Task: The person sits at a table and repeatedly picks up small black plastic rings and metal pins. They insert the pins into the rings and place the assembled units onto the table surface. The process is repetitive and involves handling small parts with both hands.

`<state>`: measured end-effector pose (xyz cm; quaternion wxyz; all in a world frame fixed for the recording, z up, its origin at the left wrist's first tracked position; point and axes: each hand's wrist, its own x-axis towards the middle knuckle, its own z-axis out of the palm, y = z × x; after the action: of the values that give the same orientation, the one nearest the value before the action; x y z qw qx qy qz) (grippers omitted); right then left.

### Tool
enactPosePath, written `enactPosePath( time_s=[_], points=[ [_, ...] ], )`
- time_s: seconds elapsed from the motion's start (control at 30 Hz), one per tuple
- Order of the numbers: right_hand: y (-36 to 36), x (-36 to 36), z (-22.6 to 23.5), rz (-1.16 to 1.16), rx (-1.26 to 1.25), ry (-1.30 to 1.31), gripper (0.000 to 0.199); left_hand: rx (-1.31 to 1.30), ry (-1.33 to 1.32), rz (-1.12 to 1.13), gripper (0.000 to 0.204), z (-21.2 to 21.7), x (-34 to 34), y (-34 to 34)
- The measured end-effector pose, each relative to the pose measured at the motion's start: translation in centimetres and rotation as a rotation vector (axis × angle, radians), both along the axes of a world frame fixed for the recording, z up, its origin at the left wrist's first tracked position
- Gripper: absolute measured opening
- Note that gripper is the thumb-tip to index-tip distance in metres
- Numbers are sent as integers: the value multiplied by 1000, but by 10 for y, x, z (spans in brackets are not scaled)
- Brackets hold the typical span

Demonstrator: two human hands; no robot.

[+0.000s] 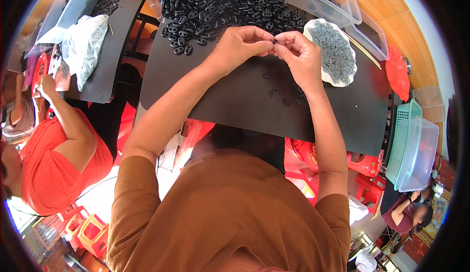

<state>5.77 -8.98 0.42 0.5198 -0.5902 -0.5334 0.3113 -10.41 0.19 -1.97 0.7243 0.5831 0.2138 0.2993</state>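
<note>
My left hand (241, 48) and my right hand (299, 56) meet over the dark table (235, 95). Between their pinched fingertips is a small black piece (274, 41), mostly covered by the fingers, so its exact kind is hidden. Just beyond my hands lies a large heap of glossy black oval pieces with two holes each (215, 7). To the right of my right hand, a white scalloped dish (346, 78) holds many small grey pieces (333, 46). Several small black bits (272, 93) are scattered on the tabletop below my right hand.
Clear plastic bins (323, 5) stand at the far edge, with thin sticks (364, 51) beside the dish. A red dish (397, 73) and a green basket (404, 135) are at the right. A person in red (63, 159) sits left, near another table with a plastic bag (88, 44).
</note>
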Motion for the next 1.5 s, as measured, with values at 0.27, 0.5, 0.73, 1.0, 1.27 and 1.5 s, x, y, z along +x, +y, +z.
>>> enactPosePath(
  time_s=[0.27,0.5,0.73,1.0,1.27,1.5],
  points=[
    [-3,-2,0,23,-4,-48,13,125,172,10,17,2,1,-1],
    [-2,17,6,-16,62,189,8,-142,29,-11,13,3,0,2],
    [0,19,1,39,66,212,7,-176,-27,-40,12,-2,-1,4],
    [1,18,-4,107,47,194,7,-107,5,-41,14,-3,-1,3],
    [1,16,-2,116,30,188,6,-51,32,-33,14,-2,-1,2],
    [0,14,-6,99,37,119,6,37,84,2,11,0,-1,0]
  ],
)
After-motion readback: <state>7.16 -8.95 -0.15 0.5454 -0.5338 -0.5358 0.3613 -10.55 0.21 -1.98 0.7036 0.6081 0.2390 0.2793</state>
